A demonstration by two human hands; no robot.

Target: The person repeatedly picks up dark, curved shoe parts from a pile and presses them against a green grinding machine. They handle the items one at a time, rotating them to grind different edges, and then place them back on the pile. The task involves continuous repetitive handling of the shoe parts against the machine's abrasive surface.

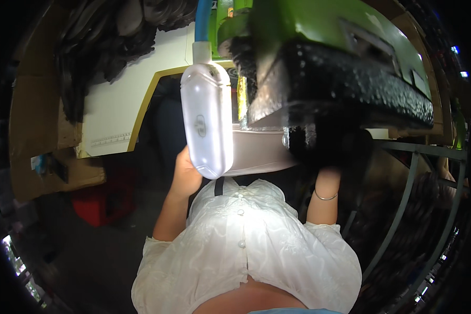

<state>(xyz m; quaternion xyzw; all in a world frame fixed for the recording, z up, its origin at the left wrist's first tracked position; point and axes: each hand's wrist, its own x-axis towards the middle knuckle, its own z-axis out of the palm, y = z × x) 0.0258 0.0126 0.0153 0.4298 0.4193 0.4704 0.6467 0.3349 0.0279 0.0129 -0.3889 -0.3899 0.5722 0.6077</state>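
Note:
A long white lamp [206,120] on a blue stem hangs in front of my left hand [188,170]. Its fingers are hidden behind the lamp, so I cannot see whether they are open or closed. Just right of that hand lies a smooth grey-brown surface [261,152], under the head of a green and black machine [361,68]. Whether the hand touches this surface is hidden. My right forearm [327,199], with a thin bracelet at the wrist, reaches up behind the machine's dark lower part. That covers my right hand and anything in it.
Dark curved pieces [107,44] are heaped at the far left on a pale tabletop [110,115] with a yellow-edged cutout. Cardboard [36,110] stands beside it, and a red plastic item [102,201] sits below. A metal rack [411,188] is at the right.

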